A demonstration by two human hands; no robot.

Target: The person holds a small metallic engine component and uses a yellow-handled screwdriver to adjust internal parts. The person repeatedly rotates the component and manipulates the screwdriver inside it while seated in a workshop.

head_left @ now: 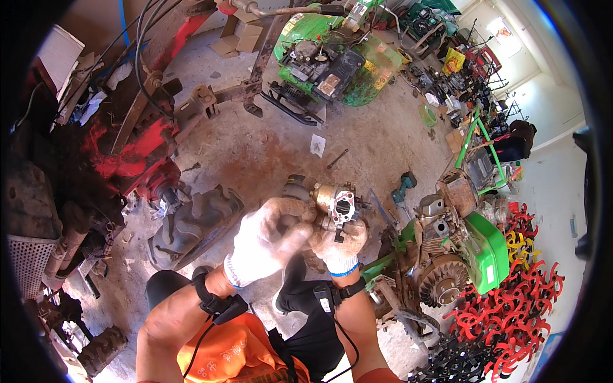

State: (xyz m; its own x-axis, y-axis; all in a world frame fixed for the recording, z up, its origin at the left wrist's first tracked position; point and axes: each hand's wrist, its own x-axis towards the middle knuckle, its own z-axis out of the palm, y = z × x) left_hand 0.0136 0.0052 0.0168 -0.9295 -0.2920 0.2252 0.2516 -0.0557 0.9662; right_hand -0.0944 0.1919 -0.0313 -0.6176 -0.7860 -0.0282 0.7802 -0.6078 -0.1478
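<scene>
A small metal carburetor [343, 205] with a brass-coloured side is held up in front of me, its round bore facing up. My right hand [343, 244], in a white knit glove with a blue cuff edge, grips it from below. Close beside it on the left, my left hand [271, 236], in the same kind of glove, has its fingers curled and pinched together. What those fingers hold, if anything, is hidden. Just beyond them a dark grey rounded part [297, 189] shows; whether the left hand touches it I cannot tell.
An engine [440, 255] with a finned flywheel and green tank stands at right, beside piled red curved blades [504, 306]. A teal power tool [403, 187] lies on the floor. At left are red machinery [131, 153] and a grey casing [195, 223]; a green machine [322, 64] stands ahead.
</scene>
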